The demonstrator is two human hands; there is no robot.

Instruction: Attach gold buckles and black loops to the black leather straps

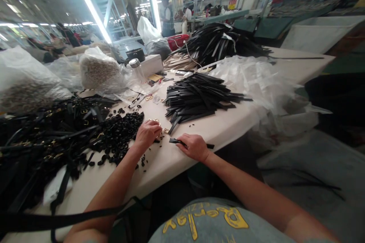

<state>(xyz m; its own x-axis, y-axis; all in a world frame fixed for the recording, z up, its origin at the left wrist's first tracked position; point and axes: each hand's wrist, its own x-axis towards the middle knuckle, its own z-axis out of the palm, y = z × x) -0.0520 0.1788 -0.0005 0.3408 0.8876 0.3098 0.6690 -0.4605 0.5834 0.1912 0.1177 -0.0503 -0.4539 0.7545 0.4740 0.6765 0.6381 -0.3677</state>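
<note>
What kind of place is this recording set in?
Likely a factory floor for assembling straps or belts: a long worktable with black strap pieces, bags of metal fittings, and other workers at benches. The right hand holds one black strap.

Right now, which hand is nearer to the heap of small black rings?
Left. The left hand rests just right of the heap of black rings, nearly touching it; the right hand lies farther right, on a black strap.
</note>
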